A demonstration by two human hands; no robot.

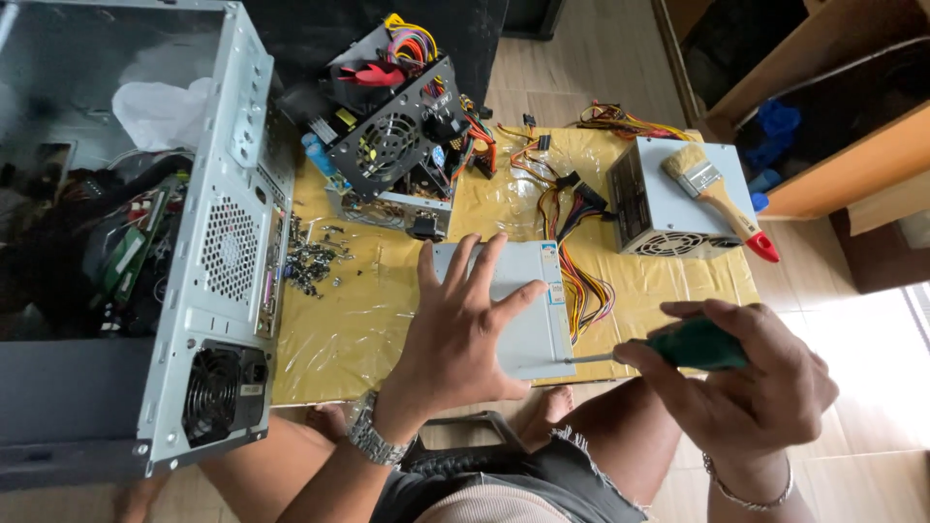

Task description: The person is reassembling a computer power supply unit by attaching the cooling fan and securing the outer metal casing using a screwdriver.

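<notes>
One head-worn view looks steeply down, close over the low table point(329, 339).

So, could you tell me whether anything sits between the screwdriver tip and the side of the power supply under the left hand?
Nothing visible does. The right hand holds the green-handled screwdriver, and its tip already meets the right edge of the grey power supply, which the left hand presses flat.

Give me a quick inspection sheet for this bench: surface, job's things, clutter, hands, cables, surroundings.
Surface: low table under yellow plastic sheet.
Job's things: grey power supply box; green-handled screwdriver, tip at its right edge.
Clutter: screw pile, opened fan unit, second supply with paintbrush on top.
Hands: left hand flat on the box; right hand grips the screwdriver.
Cables: coloured bundle right of the box.
Surroundings: open computer case, wooden shelf.
</notes>
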